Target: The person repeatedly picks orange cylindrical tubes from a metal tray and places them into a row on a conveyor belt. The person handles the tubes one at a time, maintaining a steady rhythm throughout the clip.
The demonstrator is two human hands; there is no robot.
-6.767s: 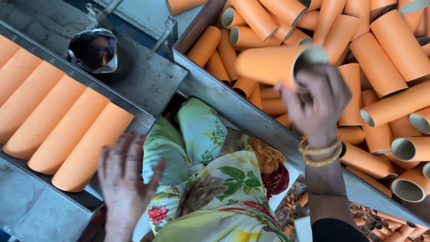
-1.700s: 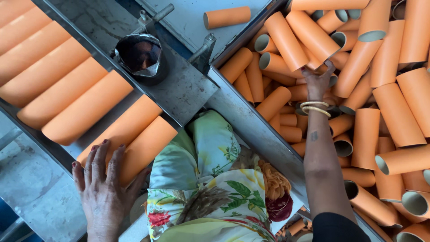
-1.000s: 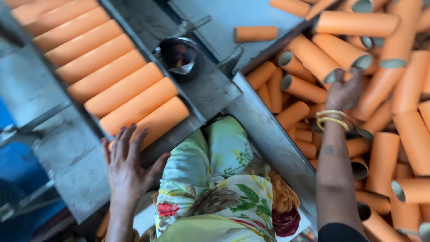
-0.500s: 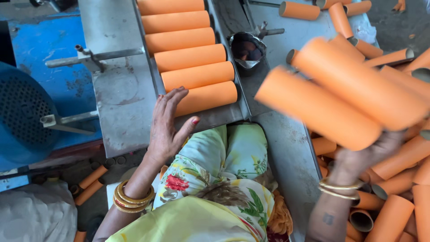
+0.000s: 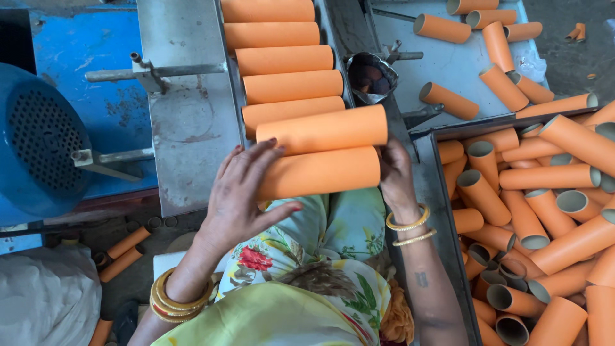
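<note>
Both hands point(image 5: 246, 192) hold orange tubes point(image 5: 320, 150); bin point(image 5: 442, 192) holds more.

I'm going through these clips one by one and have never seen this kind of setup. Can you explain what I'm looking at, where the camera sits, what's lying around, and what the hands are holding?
The single view comes from a camera worn on a person's head, looking down at their own lap and two bare hands; there is no robot. The left hand and the right hand hold two orange tubes between them, one at each end, at the near end of a metal tray. More orange tubes lie side by side in a row along that tray. To the right, a metal bin is heaped with loose tubes of the same kind, hollow and open at the ends. Beyond it, a few tubes are scattered on a grey surface. A small dark pot sits between tray and bin. On the left stands a blue machine housing with a perforated face.
</note>
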